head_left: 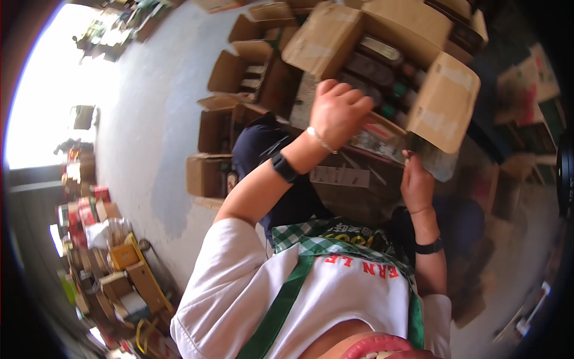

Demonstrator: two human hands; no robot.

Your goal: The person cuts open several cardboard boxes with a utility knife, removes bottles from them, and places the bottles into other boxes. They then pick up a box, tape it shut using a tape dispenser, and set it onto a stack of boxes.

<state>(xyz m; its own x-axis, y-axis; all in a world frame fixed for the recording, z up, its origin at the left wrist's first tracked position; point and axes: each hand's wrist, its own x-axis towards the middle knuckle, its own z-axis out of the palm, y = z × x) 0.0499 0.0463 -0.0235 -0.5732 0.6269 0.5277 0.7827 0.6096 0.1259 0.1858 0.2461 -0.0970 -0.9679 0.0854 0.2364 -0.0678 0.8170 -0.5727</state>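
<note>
An open cardboard box [445,102] stands before me with its flaps folded out. Inside lie dark bottles [373,69], some with green caps [399,90]. My left hand [341,112] is closed in a fist over the near left edge of this box; whatever its fingers may hold is hidden. Below the near right corner, my right hand [417,182] is closed, thumb and finger pinched together. I cannot make out what is between them. A clear plastic piece [442,166] hangs beside it, and a printed pale strip [341,176] lies below the box.
Several open cartons [239,75] line up left of the box. Stacked boxes [134,281] and a yellow-framed cart [146,269] stand far left. More cartons [523,90] are at the right. Grey floor [161,119] shows on the left.
</note>
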